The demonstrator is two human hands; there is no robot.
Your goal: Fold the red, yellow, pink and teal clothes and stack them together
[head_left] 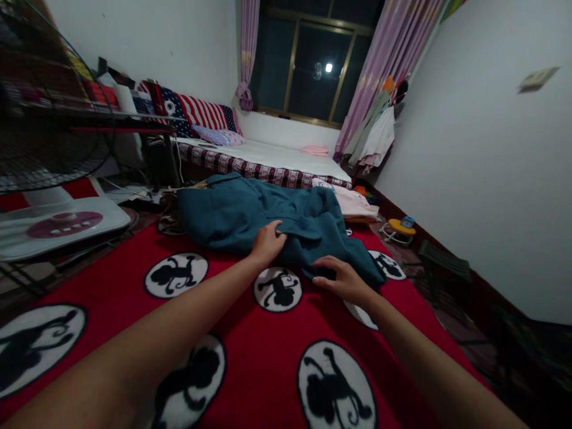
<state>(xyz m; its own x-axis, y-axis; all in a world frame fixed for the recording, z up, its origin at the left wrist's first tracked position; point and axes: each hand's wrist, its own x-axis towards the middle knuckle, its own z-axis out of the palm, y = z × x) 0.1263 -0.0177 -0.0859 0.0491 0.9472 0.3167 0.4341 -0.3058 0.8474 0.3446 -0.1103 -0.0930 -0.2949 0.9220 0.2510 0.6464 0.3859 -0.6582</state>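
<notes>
A teal garment (232, 211) lies spread on a red blanket (263, 351) printed with black-and-white round figures. My left hand (267, 241) rests on the garment's near middle, fingers curled and pinching a fold of the cloth. My right hand (342, 279) lies at the garment's near right edge, fingers bent over the hem and gripping it. Both forearms reach in from the bottom of the view.
A folded pink cloth (355, 204) sits behind the garment. A second bed (268, 158) with pillows stands under the window. A fan (49, 119) and a scale (62, 223) are at the left. Clothes (375, 134) hang at the right wall, and a small stool (400, 228) stands on the floor.
</notes>
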